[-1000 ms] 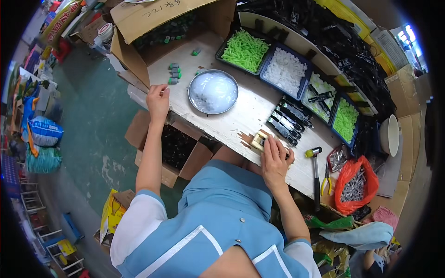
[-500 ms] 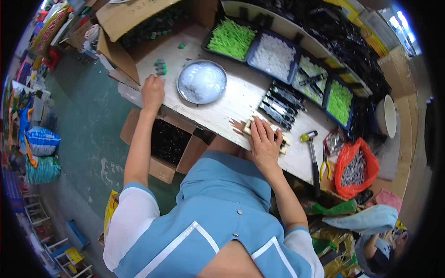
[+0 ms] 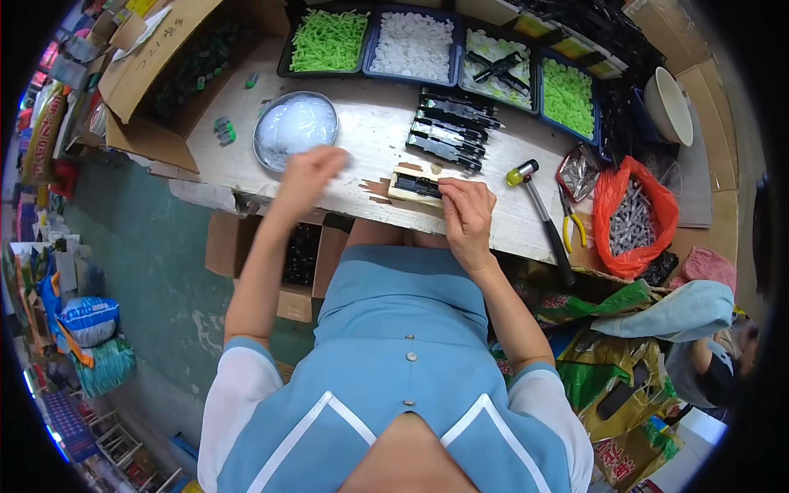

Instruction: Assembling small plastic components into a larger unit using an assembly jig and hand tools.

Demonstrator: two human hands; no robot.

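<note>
A cream block [image 3: 399, 195] lies near the front edge of the bench, with a long narrow black part [image 3: 419, 186] set in its slot. My right hand [image 3: 468, 214] is at the block's right end, thumb and fingers closed on the end of the black part. My left hand [image 3: 311, 174] passes just beside the near right edge of a round metal dish [image 3: 256, 141]; its fingers are smeared by motion. A glossy pale mass [image 3: 297, 119] sits in the dish. Behind the block, several black and silver assemblies [image 3: 448, 135] lie in a row.
Along the back stand trays of green pieces [image 3: 329, 41], white pieces [image 3: 413, 45] and more green pieces [image 3: 567, 97]. To the right are a hammer [image 3: 542, 209], yellow-handled pliers [image 3: 573, 226] and a red bag [image 3: 604, 222] of grey pieces. A cardboard box [image 3: 136, 78] stands at left.
My left hand has moved right, from the small green-and-grey pieces to beside the dish. My right hand no longer covers the block and now grips at its right end. The view has shifted.
</note>
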